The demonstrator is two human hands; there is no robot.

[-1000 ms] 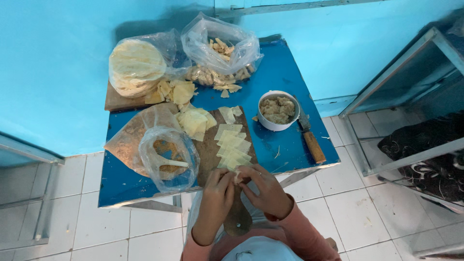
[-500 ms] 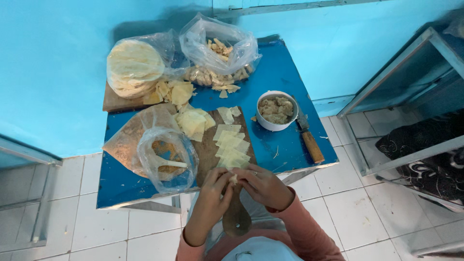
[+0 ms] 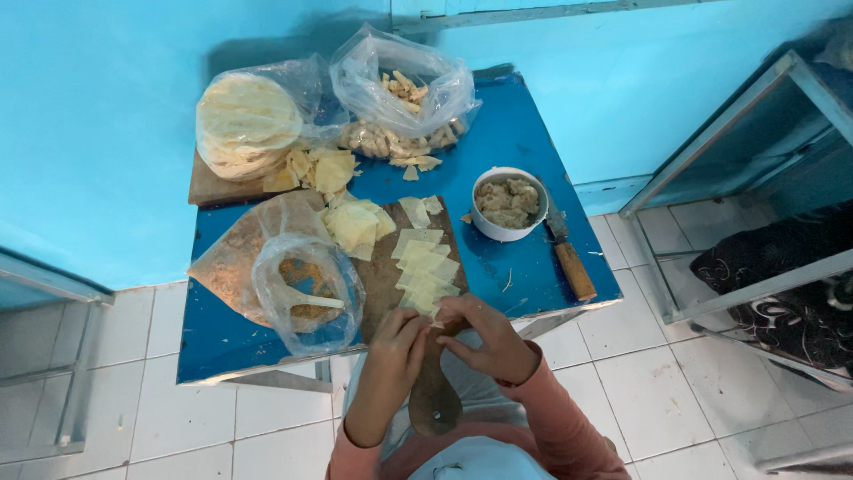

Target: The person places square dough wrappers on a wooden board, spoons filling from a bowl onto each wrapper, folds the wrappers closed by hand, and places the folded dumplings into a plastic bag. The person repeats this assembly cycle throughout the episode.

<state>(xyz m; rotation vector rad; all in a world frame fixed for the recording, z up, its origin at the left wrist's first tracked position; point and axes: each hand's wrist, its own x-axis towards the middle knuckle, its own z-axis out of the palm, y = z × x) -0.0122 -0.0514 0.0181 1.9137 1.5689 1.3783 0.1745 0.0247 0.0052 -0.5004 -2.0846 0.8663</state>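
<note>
Both hands meet over the near end of the wooden board (image 3: 391, 267). Left hand (image 3: 397, 342) and right hand (image 3: 484, 342) pinch one small dough piece (image 3: 437, 322) between fingertips. The row of cut dough squares (image 3: 425, 271) lies just beyond, running away from them, nearer the right hand.

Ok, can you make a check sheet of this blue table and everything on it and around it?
Surface: blue table, crumbs scattered.
Job's things: pale dough squares fanned on a wooden board; white bowl of filling.
Clutter: bagged round flatbreads, bag of fried pieces, bag with a white scoop, wooden-handled knife.
Hands: left hand and right hand pinch something small together; what it is cannot be told.
Cables: nothing seen.
Surroundings: blue wall, white floor tiles, metal rack on the right.
</note>
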